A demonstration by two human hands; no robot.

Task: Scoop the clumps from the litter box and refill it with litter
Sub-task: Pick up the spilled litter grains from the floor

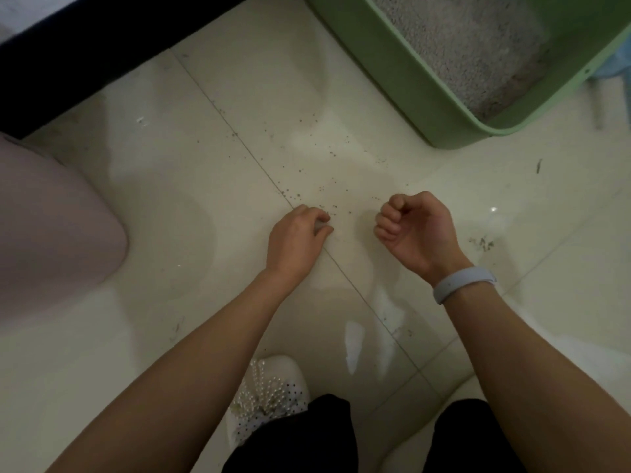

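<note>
A green litter box (pixel 409 80) stands on the floor at the upper right, with grey litter (pixel 471 46) inside it. Dark litter grains (pixel 307 186) lie scattered on the pale tiles between the box and my hands. My left hand (pixel 295 240) is low over the floor with its fingertips curled down among the grains; whether it pinches any is too small to tell. My right hand (pixel 415 230) hovers beside it, palm up, fingers curled into a loose fist. What it holds, if anything, is hidden. A grey band (pixel 461 283) is on that wrist.
A pink rounded container (pixel 51 227) sits at the left edge. A dark wall or furniture base (pixel 85 56) runs along the upper left. My white beaded shoe (pixel 269 394) and dark trouser legs are at the bottom. More grains (pixel 483 242) lie right of my right hand.
</note>
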